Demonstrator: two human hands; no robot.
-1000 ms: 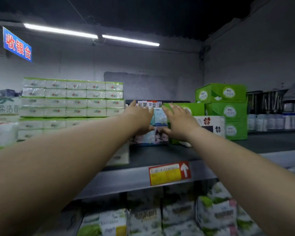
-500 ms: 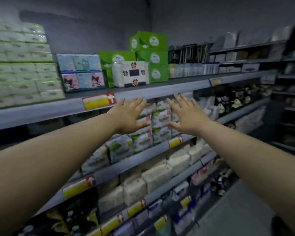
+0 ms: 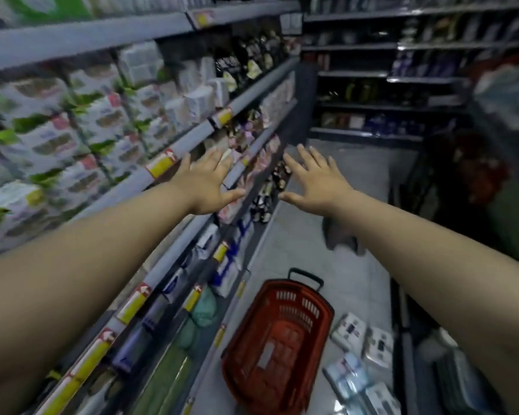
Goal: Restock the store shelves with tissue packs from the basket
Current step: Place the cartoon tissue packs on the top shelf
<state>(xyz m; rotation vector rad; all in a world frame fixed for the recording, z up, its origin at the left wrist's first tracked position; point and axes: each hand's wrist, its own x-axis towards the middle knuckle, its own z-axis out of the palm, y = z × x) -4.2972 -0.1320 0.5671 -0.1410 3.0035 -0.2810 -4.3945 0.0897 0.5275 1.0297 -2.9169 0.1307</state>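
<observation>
My left hand (image 3: pixel 206 182) and my right hand (image 3: pixel 315 179) are stretched out in front of me, fingers spread, holding nothing. Below them a red plastic basket (image 3: pixel 277 339) with a black handle stands on the floor, and no packs show inside it. Several tissue packs lie on the floor right of the basket: white ones (image 3: pixel 349 329) and light blue ones (image 3: pixel 346 377). The shelves (image 3: pixel 174 145) on my left are filled with white and green tissue packs (image 3: pixel 51 136).
The grey aisle floor (image 3: pixel 336 163) runs ahead to dark shelving (image 3: pixel 372 76) at the far end. A grey cloth-like thing (image 3: pixel 339 238) lies on the floor past the basket. Dark red goods (image 3: pixel 474 172) stand at the right.
My hands left the packs on the top shelf and came down open. My view swung right and down from the top shelf to the aisle floor, bringing the basket into sight.
</observation>
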